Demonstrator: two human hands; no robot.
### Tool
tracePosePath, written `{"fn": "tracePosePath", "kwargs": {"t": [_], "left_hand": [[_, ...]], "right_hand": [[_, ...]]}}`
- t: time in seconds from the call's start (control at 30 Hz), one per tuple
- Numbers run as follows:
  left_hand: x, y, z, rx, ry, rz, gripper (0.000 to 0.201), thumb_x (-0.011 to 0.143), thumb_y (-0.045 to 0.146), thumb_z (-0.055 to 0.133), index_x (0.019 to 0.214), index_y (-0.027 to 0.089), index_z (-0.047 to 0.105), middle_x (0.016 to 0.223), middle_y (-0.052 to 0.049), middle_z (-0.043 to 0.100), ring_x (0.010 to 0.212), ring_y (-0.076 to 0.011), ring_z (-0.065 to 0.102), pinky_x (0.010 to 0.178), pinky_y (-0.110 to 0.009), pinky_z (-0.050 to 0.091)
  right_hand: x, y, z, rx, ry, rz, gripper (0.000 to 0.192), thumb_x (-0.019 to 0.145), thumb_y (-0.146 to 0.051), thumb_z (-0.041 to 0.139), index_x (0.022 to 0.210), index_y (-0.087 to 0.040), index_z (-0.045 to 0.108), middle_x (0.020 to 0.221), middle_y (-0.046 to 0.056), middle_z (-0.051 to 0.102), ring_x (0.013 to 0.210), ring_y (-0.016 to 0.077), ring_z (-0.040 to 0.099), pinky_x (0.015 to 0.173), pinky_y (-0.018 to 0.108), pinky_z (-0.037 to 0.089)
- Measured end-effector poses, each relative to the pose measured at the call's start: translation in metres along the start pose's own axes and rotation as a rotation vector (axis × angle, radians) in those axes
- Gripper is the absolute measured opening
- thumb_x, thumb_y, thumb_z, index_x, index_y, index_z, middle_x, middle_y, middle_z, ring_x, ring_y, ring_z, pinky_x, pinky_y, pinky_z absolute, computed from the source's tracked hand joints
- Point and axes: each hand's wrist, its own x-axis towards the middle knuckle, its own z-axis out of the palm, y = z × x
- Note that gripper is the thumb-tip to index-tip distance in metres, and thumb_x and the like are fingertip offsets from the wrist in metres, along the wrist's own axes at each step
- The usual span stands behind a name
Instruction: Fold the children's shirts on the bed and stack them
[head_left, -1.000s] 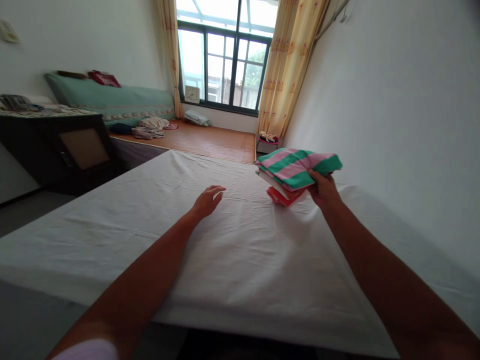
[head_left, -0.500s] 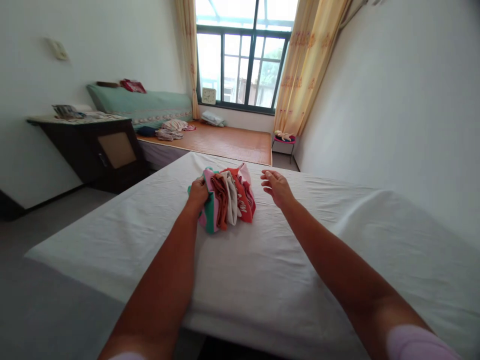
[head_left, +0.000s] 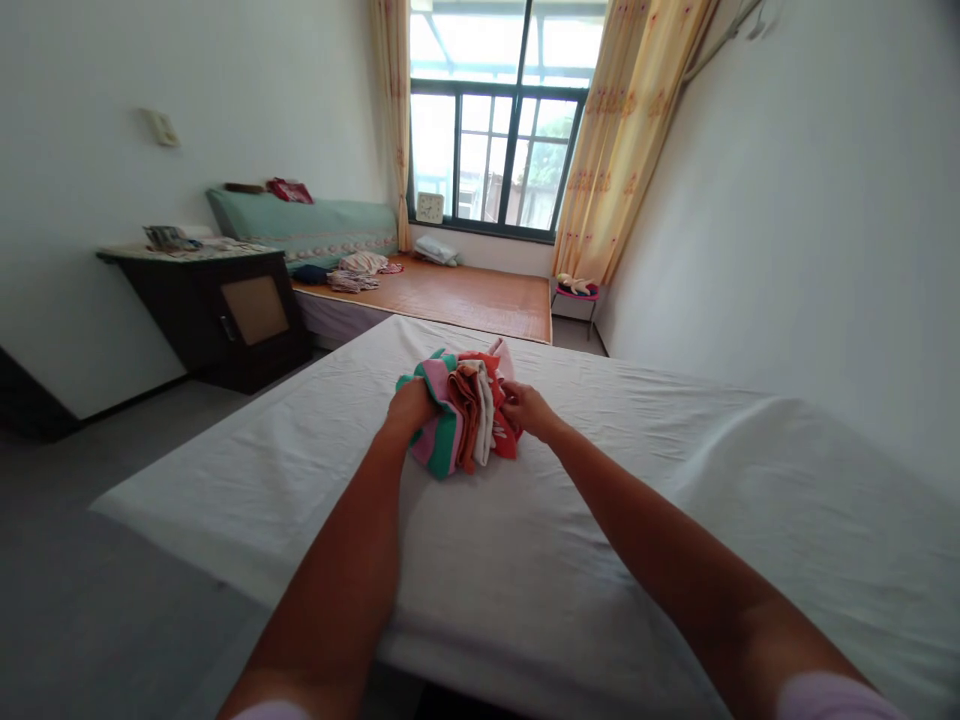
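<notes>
A bundle of folded clothes stands on edge on a white sheet (head_left: pixel 480 560). From left to right it shows a green-and-pink striped garment (head_left: pixel 444 440), a rust-brown garment (head_left: pixel 466 420), an off-white garment (head_left: pixel 484 425) and a red garment (head_left: pixel 504 440) with white print. A pale pink cloth (head_left: pixel 501 350) pokes up behind the red one. At the striped end, my left hand (head_left: pixel 414 405) is closed on that garment, its fingertips hidden in the cloth. On the opposite side my right hand (head_left: pixel 529 410) grips the red garment's edge, thumb and fingers bent round it.
Beyond the sheet-covered surface lies a bed with a brown mat (head_left: pixel 480 290), holding several crumpled clothes (head_left: pixel 356 272). A dark cabinet (head_left: pixel 202 310) stands at left. A small pink stool (head_left: pixel 576 292) is by the curtain (head_left: pixel 607 150); a white wall (head_left: pixel 810 220) runs along the right.
My right hand has moved left and closed on the red garment; before, it was apart from the bundle with fingers open. My left hand stays on the striped garment. The view has shifted slightly.
</notes>
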Motion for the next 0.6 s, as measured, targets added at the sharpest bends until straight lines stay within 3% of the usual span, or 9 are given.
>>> {"fn": "tracePosePath", "kwargs": {"t": [0.13,0.3,0.37,0.43,0.53,0.6], "left_hand": [[-0.003,0.009,0.001,0.195,-0.009,-0.129,0.041,0.071,0.041,0.068,0.103,0.016,0.07,0.095,-0.022,0.07,0.093,-0.0355,0.065,0.075,-0.038,0.045],[-0.006,0.012,0.005,0.07,0.061,-0.153,0.03,0.074,0.04,0.065,0.09,0.015,0.069,0.087,-0.019,0.07,0.089,-0.0335,0.066,0.073,-0.038,0.046],[-0.004,0.015,0.003,-0.191,0.133,-0.154,0.026,0.073,0.04,0.065,0.083,0.016,0.066,0.08,-0.013,0.069,0.08,-0.0283,0.066,0.068,-0.034,0.047],[0.001,0.021,-0.006,-0.595,0.262,-0.124,0.027,0.072,0.042,0.066,0.081,0.018,0.063,0.077,-0.005,0.066,0.071,-0.0203,0.064,0.063,-0.029,0.048],[0.016,0.034,-0.04,-1.109,0.53,-0.087,0.03,0.068,0.041,0.07,0.083,0.019,0.058,0.074,0.002,0.062,0.063,-0.0116,0.059,0.061,-0.023,0.049],[0.03,0.041,-0.068,-1.224,0.681,-0.027,0.03,0.065,0.037,0.073,0.084,0.02,0.056,0.071,0.004,0.059,0.061,-0.009,0.057,0.061,-0.02,0.049]], "right_hand": [[0.004,0.002,0.003,-0.139,-0.063,-0.031,0.034,0.065,-0.014,0.06,0.096,-0.024,0.068,0.068,-0.003,0.067,0.061,0.016,0.059,0.055,0.026,0.044],[0.018,-0.003,0.001,-0.284,0.021,-0.109,0.024,0.071,-0.018,0.061,0.091,-0.026,0.07,0.069,-0.001,0.067,0.064,0.0184,0.059,0.062,0.03,0.046],[0.031,-0.012,-0.003,-0.293,0.023,-0.112,0.014,0.073,-0.02,0.062,0.084,-0.026,0.069,0.065,-0.001,0.064,0.063,0.0175,0.058,0.064,0.03,0.046],[0.05,-0.029,-0.012,-0.196,0.031,-0.099,0.005,0.076,-0.027,0.063,0.08,-0.024,0.066,0.063,-0.002,0.062,0.061,0.0156,0.058,0.063,0.028,0.048],[0.086,-0.069,-0.04,0.147,0.15,-0.145,0.026,0.085,-0.047,0.055,0.086,-0.022,0.058,0.068,-0.002,0.06,0.06,0.0128,0.059,0.061,0.026,0.05],[0.108,-0.095,-0.064,0.29,0.256,-0.306,0.032,0.087,-0.054,0.05,0.094,-0.023,0.055,0.079,-0.002,0.061,0.067,0.0122,0.061,0.063,0.025,0.051]]}}
